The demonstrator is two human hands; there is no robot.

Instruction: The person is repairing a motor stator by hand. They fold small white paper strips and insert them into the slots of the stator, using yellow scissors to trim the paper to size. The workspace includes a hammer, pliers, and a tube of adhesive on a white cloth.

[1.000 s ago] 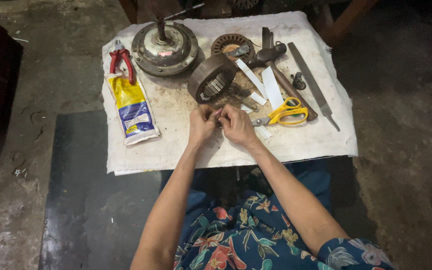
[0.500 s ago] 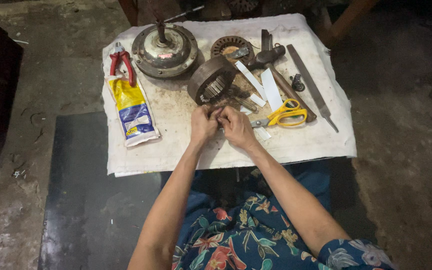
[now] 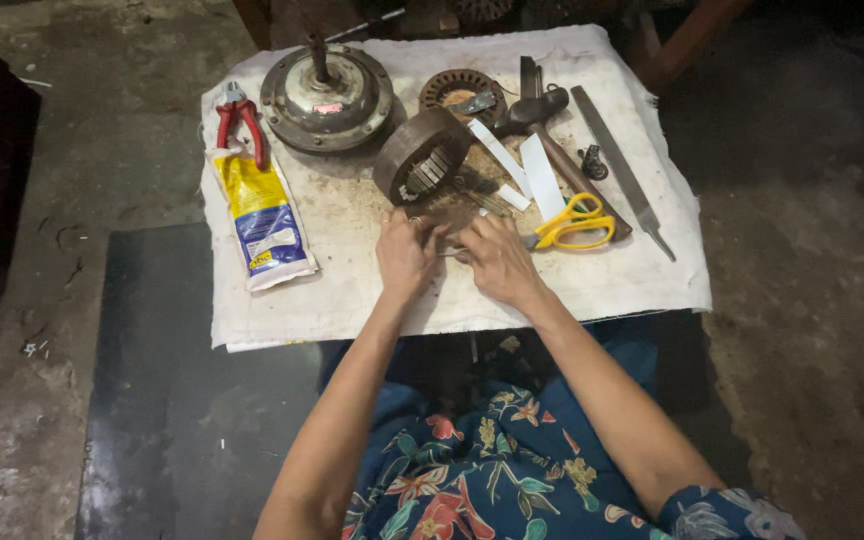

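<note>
My left hand point(image 3: 407, 252) and my right hand point(image 3: 495, 259) meet over the white cloth point(image 3: 352, 290), fingers pinched together on a small pale strip point(image 3: 449, 248) between them. Just beyond my fingers stands a rusty ring-shaped stator core point(image 3: 420, 153) with slotted inside. Yellow-handled scissors point(image 3: 574, 222) lie right beside my right hand. Two white strips point(image 3: 540, 176) rest on the cloth behind the scissors.
A round metal motor housing with a shaft point(image 3: 325, 95) sits at the back. Red pliers point(image 3: 240, 118) and a yellow and blue pouch point(image 3: 262, 215) lie at left. A hammer point(image 3: 550, 140), a flat file point(image 3: 619, 170) and a second slotted disc point(image 3: 462, 92) lie at right. Bare concrete floor surrounds the cloth.
Both hands stay together at the same spot on the cloth; only the fingers shift slightly on the small strip.
</note>
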